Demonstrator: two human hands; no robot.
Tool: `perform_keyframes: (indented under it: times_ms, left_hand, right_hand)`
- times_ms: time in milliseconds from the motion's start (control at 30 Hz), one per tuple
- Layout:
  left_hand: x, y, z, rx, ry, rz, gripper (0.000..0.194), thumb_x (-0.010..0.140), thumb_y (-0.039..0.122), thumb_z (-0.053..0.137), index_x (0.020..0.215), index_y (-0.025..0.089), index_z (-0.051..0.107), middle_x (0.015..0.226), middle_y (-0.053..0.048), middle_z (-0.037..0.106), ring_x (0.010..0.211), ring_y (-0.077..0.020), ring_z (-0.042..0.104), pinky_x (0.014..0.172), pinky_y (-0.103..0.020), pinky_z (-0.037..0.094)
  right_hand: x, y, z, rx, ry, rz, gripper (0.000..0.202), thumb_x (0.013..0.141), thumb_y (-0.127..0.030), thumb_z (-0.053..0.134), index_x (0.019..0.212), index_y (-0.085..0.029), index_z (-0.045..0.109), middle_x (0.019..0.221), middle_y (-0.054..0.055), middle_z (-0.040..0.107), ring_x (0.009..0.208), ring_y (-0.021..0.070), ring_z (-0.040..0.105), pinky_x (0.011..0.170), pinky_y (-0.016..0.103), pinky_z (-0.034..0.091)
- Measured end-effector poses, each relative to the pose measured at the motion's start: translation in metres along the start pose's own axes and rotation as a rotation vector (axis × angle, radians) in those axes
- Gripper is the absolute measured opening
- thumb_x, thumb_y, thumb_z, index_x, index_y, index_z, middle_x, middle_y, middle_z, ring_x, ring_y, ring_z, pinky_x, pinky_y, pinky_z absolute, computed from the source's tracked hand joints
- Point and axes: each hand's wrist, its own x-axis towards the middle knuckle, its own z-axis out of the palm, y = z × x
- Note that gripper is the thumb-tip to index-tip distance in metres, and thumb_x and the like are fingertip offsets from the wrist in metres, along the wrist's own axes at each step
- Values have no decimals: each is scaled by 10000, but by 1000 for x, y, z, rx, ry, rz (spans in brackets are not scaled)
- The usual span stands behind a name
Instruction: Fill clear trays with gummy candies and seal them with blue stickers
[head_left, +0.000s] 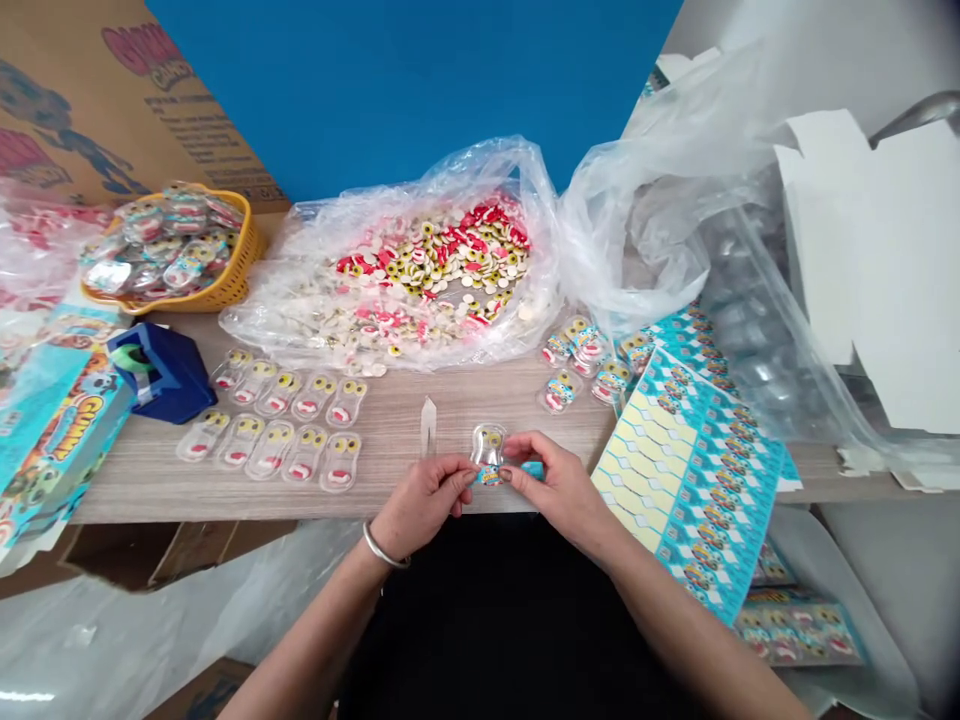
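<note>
At the table's front edge, a clear plastic pack [489, 440] with yellow eye pieces lies between my hands. A blue printed label [491, 474] crosses its lower part. My left hand [427, 500] pinches the label's left end with thumb and forefinger. On the other side, my right hand [551, 490] has thumb and forefinger closed on the label's right part, and a blue end sticks out beside the fingers. Label sheets [675, 470] lie to the right, partly peeled. Several open-looking clear packs [302, 453] with eyes and red mouths stand in two rows at the left.
A plastic bag [300, 300] of loose candy pieces lies behind. Further left are a blue tape dispenser [169, 375] and a yellow basket [244, 270] of packs. Labelled packs [559, 391] sit right of centre, near clear bags and white cartons [885, 260].
</note>
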Motion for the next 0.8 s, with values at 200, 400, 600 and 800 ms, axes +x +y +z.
perform_keyframes:
  times_ms: [200,400,600,800]
  left_hand:
    - [10,-4,-2,110,136,48,308,814,348,646,1081,196,632,578,15,637,424,-130,553,445,-222,398]
    - [32,-2,-4,360,218,113,200,812,269,630,998,212,583,540,33,622,441,-157,572,532,-262,395]
    - [44,-3,-5,335,251,114,122,766,229,650,875,226,596,512,43,585,428,-165,526,536,-275,332]
    - [48,-1,-5,424,310,50,141,706,206,698,759,247,574,509,49,490,479,-189,489,611,-287,302]
  right_hand:
    - [3,5,17,13,65,95,74,853,-250,588,919,-218,595,806,-12,661,746,160,617,690,279,460]
    - [15,5,18,-173,140,123,144,845,-241,595,986,-219,575,825,-6,688,748,176,639,680,284,427]
    - [26,8,22,-340,89,120,269,865,-200,564,1133,-208,567,831,-6,703,764,185,652,695,285,422]
    - [32,1,26,-592,-1,100,295,901,-236,574,1195,-226,560,958,40,715,901,217,662,721,298,416]
